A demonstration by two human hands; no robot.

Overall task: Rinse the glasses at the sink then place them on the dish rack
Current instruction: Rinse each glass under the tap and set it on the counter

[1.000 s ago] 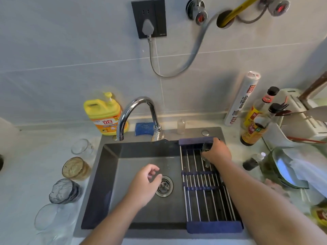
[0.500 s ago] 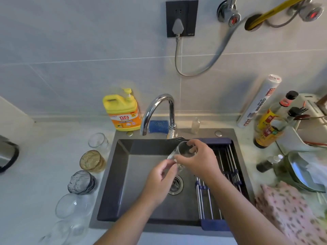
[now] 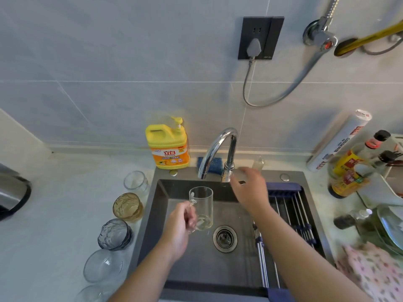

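My left hand (image 3: 182, 228) grips the handle of a clear glass mug (image 3: 201, 205) and holds it upright over the dark sink (image 3: 152, 216), just below the spout of the chrome tap (image 3: 218, 147). My right hand (image 3: 248, 189) is blurred, its fingers stretched out to the base of the tap, and it holds nothing. The roll-up dish rack (image 3: 290, 205) lies across the sink's right side, with no glass on the part I see. Several glasses stand in a row on the left counter, among them a clear one (image 3: 136, 182), an amber one (image 3: 127, 207) and a grey-blue one (image 3: 114, 234).
A yellow detergent bottle (image 3: 168, 147) and a blue sponge (image 3: 210, 165) sit behind the sink. Sauce bottles (image 3: 349, 171), a white roll (image 3: 340, 140) and stacked plates (image 3: 390, 225) crowd the right counter. A floral cloth (image 3: 375, 271) lies at front right, a kettle (image 3: 11, 192) at far left.
The right hand lifted the mug off the rack and passed it to the left hand. The mug moved left under the spout, and the right hand went to the tap's base.
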